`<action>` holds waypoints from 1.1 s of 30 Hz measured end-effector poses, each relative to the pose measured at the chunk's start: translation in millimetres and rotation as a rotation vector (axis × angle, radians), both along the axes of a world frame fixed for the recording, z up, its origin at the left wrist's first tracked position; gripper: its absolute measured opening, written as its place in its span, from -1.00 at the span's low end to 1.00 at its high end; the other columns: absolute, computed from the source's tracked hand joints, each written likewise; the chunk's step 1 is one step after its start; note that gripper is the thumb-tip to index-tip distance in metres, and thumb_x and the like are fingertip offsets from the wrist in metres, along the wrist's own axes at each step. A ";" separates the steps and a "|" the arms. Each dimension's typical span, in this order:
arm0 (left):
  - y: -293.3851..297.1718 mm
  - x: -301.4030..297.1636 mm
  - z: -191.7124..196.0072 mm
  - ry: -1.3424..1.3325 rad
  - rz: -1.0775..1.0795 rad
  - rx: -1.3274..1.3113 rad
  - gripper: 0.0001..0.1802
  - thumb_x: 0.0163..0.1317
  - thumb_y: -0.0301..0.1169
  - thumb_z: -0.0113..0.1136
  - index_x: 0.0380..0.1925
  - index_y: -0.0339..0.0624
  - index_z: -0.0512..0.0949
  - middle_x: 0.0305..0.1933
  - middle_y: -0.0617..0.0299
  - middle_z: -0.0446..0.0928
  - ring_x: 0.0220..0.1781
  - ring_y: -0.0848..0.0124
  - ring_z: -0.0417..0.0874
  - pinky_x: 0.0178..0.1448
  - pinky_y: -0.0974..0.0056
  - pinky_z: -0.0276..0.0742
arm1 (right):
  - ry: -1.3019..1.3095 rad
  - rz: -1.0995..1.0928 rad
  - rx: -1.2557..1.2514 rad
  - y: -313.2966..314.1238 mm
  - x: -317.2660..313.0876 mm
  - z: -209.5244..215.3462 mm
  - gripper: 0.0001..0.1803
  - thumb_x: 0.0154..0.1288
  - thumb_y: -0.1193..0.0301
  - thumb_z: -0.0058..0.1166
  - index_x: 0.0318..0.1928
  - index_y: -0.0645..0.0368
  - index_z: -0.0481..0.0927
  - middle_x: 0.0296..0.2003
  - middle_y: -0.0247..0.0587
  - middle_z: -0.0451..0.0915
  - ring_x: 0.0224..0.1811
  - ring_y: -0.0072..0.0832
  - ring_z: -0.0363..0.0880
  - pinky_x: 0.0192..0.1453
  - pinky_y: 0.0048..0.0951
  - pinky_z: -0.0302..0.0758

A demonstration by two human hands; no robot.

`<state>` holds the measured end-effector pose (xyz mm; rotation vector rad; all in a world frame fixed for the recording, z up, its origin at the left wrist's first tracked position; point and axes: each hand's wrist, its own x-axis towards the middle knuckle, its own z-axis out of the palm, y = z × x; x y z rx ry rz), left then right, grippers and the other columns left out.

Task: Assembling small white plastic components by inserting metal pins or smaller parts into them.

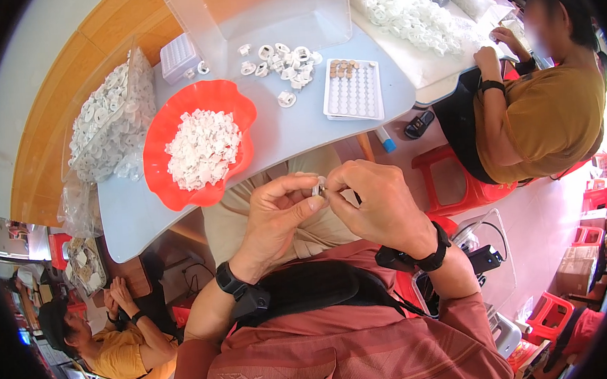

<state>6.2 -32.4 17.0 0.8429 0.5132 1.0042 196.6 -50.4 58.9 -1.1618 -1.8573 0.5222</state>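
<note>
Above my lap, my left hand [277, 212] pinches a small white plastic part [319, 186] between thumb and fingertips. The fingers of my right hand [382, 198] are closed against that part's right side; whatever tiny piece they hold is hidden. Just beyond my left hand, at the table's front edge, stands a red scalloped bowl [159, 139] heaped with small white pieces [204, 148]. Farther back lie several loose white round parts with dark centres [289, 67]. To their right is a white tray [353, 97] of round pockets, some holding brown discs [343, 67].
The pale blue table [272, 139] has a clear bin [107, 111] of white parts at left and a large clear box [265, 18] behind. One person [549, 112] sits at right beside a white heap [411, 16]; another [129, 346] sits at lower left. Red stools [449, 180] stand around.
</note>
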 end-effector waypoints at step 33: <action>4.1 -9.2 -10.4 -0.043 -0.118 -0.129 -0.69 0.27 -0.63 0.22 0.02 -0.27 0.58 0.01 0.09 0.63 0.04 0.33 0.67 0.15 0.19 0.67 | -0.057 -0.374 -0.074 92.1 91.4 4.9 -0.78 0.15 0.47 0.27 -0.19 0.30 0.69 -0.35 -0.05 0.71 -0.40 -0.35 0.67 -0.27 -0.40 0.55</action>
